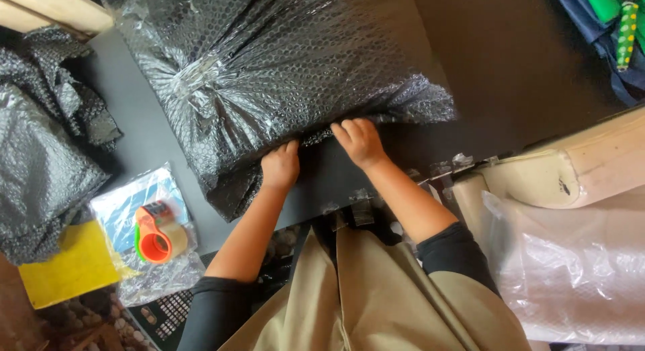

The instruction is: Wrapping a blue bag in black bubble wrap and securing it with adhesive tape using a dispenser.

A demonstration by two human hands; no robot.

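A large parcel wrapped in clear bubble wrap (269,69) lies on a dark table (497,62), with strips of clear tape across its middle. My left hand (280,165) presses on the parcel's near edge, fingers curled onto the wrap. My right hand (359,140) grips the same near edge a little to the right, fingers tucked under the loose wrap. Both forearms reach up from my body, in black sleeves and a beige apron.
An orange tape dispenser (158,233) rests on a clear plastic bag at the table's left. A yellow sheet (70,267) lies beside it. More crumpled bubble wrap (40,163) sits far left. A padded cream-coloured object (584,163) and a plastic-covered bundle (571,270) stand at the right.
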